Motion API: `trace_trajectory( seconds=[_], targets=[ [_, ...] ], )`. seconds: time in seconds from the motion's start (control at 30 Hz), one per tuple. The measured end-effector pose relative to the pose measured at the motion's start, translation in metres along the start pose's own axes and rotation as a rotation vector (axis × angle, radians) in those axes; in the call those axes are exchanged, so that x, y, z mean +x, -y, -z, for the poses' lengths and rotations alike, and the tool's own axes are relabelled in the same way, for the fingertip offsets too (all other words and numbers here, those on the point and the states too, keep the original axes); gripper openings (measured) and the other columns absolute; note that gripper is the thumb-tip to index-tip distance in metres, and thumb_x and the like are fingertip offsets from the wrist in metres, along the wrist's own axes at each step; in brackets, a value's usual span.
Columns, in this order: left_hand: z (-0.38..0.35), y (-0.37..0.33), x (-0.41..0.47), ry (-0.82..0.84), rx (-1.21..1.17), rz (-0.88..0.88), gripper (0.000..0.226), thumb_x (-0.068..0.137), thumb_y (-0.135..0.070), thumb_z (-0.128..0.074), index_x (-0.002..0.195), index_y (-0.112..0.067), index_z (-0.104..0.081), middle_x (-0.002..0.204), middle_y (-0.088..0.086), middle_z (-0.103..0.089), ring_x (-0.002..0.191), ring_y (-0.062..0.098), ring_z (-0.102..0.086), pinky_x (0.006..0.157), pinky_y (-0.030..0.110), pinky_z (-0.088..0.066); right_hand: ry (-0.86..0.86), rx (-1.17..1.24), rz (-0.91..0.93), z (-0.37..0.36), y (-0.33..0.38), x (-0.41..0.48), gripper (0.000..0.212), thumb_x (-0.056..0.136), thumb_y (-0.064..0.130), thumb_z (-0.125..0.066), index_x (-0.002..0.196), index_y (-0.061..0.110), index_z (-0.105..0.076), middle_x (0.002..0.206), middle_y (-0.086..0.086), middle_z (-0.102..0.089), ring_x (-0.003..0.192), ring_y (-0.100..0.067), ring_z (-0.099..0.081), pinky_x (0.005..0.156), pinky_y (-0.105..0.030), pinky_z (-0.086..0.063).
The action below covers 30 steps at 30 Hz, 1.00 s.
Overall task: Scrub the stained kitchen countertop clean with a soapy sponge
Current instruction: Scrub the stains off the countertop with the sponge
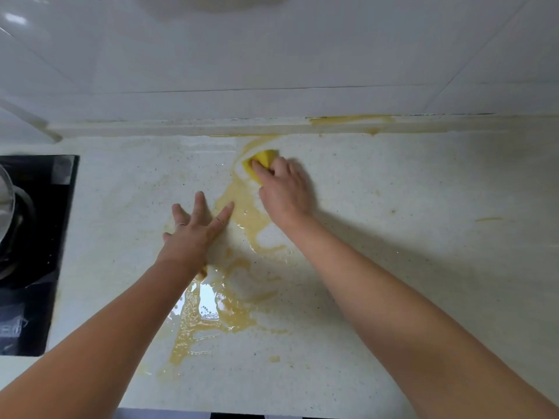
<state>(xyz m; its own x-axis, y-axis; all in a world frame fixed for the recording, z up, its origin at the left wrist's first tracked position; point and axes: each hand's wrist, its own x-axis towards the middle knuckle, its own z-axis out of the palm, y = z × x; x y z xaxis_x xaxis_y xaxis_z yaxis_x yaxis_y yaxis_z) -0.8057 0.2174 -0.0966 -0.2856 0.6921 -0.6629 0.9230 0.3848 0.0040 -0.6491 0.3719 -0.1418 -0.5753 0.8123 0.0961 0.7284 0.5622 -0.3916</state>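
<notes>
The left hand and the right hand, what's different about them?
The left hand lies flat, fingers spread, holding nothing; the right hand curls its fingers round the yellow sponge. The left hand is nearer the stove; the right hand reaches farther toward the wall. Both are over the stained countertop.

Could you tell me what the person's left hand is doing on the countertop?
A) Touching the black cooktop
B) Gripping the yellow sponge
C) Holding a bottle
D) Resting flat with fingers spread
D: the left hand lies open on the countertop, while the right hand grips the sponge.
</notes>
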Motion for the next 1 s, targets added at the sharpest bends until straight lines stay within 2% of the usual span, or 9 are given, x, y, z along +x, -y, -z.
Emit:
trace_trajectory(
  seconds=[0.17,0.27,0.37,0.5,0.57,0.7,0.77,0.87,1.0],
  targets=[
    [0.003,-0.003,0.002,0.001,0.014,-0.017,0.163,0.06,0.008,-0.092,0.144,-0.07,0.025,0.157,0.0,0.048,0.152,0.051,0.012,0.109,0.073,-0.036,-0.227,-0.042,-0.527,0.022,-0.051,-0.017,0.05,0.086,0.02,-0.057,0.136,0.028,-0.058,0.106,-0.013,-0.056,0.094,-0.034,-0.054,0.075,-0.039,-0.047],
    [0.004,0.0,0.002,0.004,0.035,-0.021,0.159,0.062,0.006,-0.091,0.147,-0.065,0.023,0.159,0.004,0.044,0.151,0.055,0.012,0.107,0.073,-0.036,-0.148,-0.073,-0.761,0.02,-0.042,0.009,0.051,0.094,0.019,-0.049,0.145,0.02,-0.047,0.13,-0.02,-0.05,0.112,-0.038,-0.053,0.09,-0.04,-0.044],
    [0.003,-0.001,0.002,-0.039,0.078,-0.035,0.154,0.062,-0.003,-0.093,0.152,-0.059,0.019,0.161,0.007,0.036,0.149,0.057,0.006,0.104,0.069,-0.041,-0.021,-0.071,-0.635,-0.005,0.011,0.045,0.055,0.095,0.017,-0.047,0.149,0.023,-0.04,0.139,-0.018,-0.044,0.12,-0.037,-0.049,0.097,-0.039,-0.042],
    [-0.002,0.016,0.001,-0.049,0.032,-0.074,0.143,0.068,-0.018,-0.094,0.161,-0.044,0.011,0.167,0.006,0.022,0.151,0.052,0.006,0.113,0.065,-0.033,0.283,-0.108,0.048,-0.028,0.091,0.047,0.057,0.089,0.02,-0.048,0.141,0.041,-0.046,0.124,-0.007,-0.049,0.115,-0.031,-0.048,0.097,-0.041,-0.04],
    [-0.008,0.037,-0.007,-0.075,-0.021,-0.116,0.128,0.077,-0.029,-0.088,0.164,-0.037,0.005,0.17,0.006,0.016,0.156,0.044,0.007,0.122,0.056,-0.023,0.364,-0.085,0.183,-0.022,0.09,0.033,0.056,0.088,0.021,-0.052,0.138,0.045,-0.05,0.114,-0.002,-0.049,0.11,-0.028,-0.048,0.096,-0.041,-0.04],
    [-0.029,0.078,-0.039,-0.113,-0.077,-0.127,0.098,0.096,-0.02,-0.067,0.164,-0.035,0.002,0.171,0.004,0.016,0.158,0.037,0.007,0.123,0.041,-0.029,0.23,-0.115,0.099,0.002,0.036,-0.022,0.054,0.086,0.014,-0.059,0.136,0.034,-0.06,0.102,-0.008,-0.052,0.097,-0.033,-0.053,0.084,-0.044,-0.047],
    [-0.043,0.104,-0.056,-0.105,-0.027,-0.113,0.1,0.095,-0.012,-0.065,0.164,-0.035,0.003,0.17,0.004,0.016,0.158,0.036,0.004,0.114,0.039,-0.04,0.161,-0.18,-0.123,0.007,0.02,-0.027,0.053,0.092,0.012,-0.052,0.142,0.029,-0.052,0.113,-0.015,-0.052,0.102,-0.038,-0.053,0.083,-0.045,-0.046],
    [-0.05,0.137,-0.068,-0.056,0.002,-0.136,0.107,0.089,-0.016,-0.074,0.163,-0.037,0.0,0.17,-0.001,0.014,0.158,0.029,0.002,0.098,0.038,-0.054,0.086,-0.273,-0.466,-0.007,0.038,0.002,0.053,0.098,0.01,-0.04,0.15,0.017,-0.034,0.14,-0.022,-0.04,0.122,-0.042,-0.045,0.095,-0.05,-0.044],
    [-0.045,0.166,-0.075,0.068,-0.016,-0.156,0.116,0.084,-0.02,-0.081,0.163,-0.04,0.001,0.17,-0.007,0.022,0.159,0.025,0.01,0.108,0.042,-0.049,0.073,-0.295,-0.431,-0.049,0.108,0.06,0.056,0.093,0.009,-0.048,0.148,0.012,-0.038,0.142,-0.022,-0.039,0.122,-0.04,-0.047,0.097,-0.047,-0.047]
  ],
)
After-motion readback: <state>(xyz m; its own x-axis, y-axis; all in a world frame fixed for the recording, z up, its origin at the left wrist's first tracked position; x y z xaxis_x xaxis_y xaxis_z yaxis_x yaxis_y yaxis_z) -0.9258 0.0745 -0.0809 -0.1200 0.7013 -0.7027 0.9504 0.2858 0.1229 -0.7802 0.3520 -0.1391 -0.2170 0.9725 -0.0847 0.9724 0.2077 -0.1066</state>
